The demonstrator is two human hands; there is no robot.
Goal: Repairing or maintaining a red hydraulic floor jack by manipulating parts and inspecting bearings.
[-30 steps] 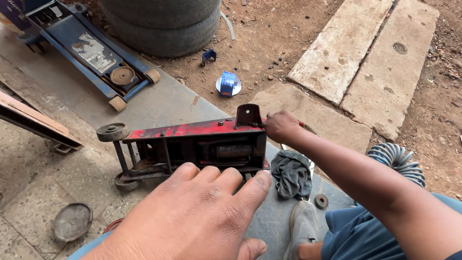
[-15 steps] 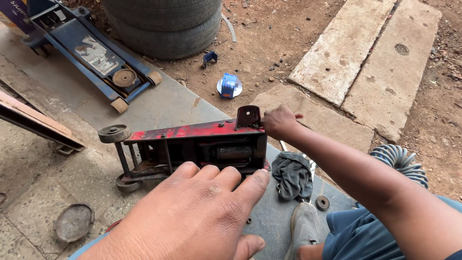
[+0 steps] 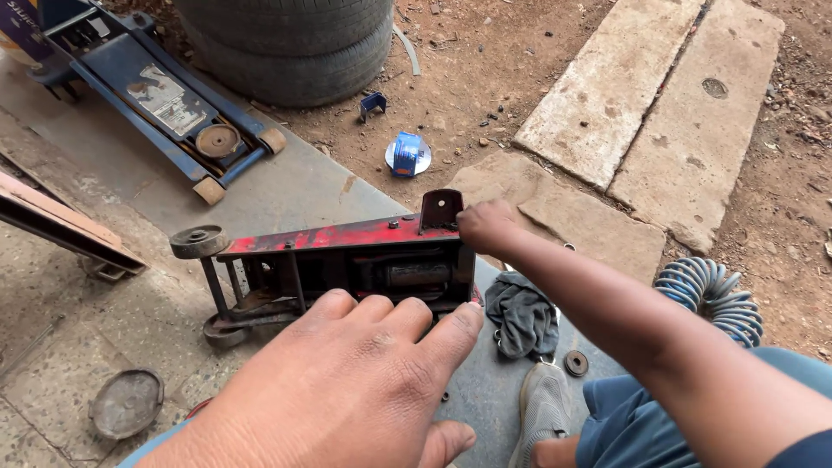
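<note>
A red floor jack [image 3: 338,238] lies on its side on the concrete, small wheels to the left and an upright bracket at its right end. My right hand [image 3: 487,227] grips the jack's top edge just right of that bracket, fingers curled over the metal. My left hand [image 3: 347,390] fills the foreground, flat with the fingers stretched out side by side and nothing in it. Its fingertips reach the jack's lower edge; whether they touch it I cannot tell.
A blue floor jack [image 3: 165,95] and stacked tyres [image 3: 295,43] sit at the back left. A grey rag [image 3: 520,316], a washer [image 3: 575,362], my shoe [image 3: 542,412] and a coiled blue hose [image 3: 711,295] lie to the right. Concrete slabs [image 3: 659,113] and a blue can [image 3: 407,154] lie beyond.
My right hand has slid slightly left along the jack's top edge toward the bracket. The left hand and the jack stay where they were.
</note>
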